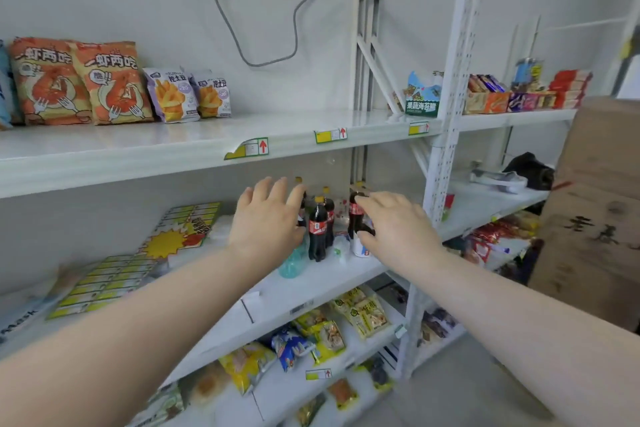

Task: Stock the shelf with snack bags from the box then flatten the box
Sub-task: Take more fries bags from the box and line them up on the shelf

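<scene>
— Where's everything?
— A white perforated-metal shelf (207,146) has glossy orange snack bags (79,83) upright on top. A brown cardboard box (595,191) is at its right.
— Hands?
— Left hand (266,218) is spread and empty. Right hand (398,222) curves around a dark plastic cola bottle (355,213); grip unclear.

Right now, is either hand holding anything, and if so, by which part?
The right hand appears to grip a cola bottle around its labelled body, thumb below and forefinger above. The left hand is spread open and holds nothing.
</scene>
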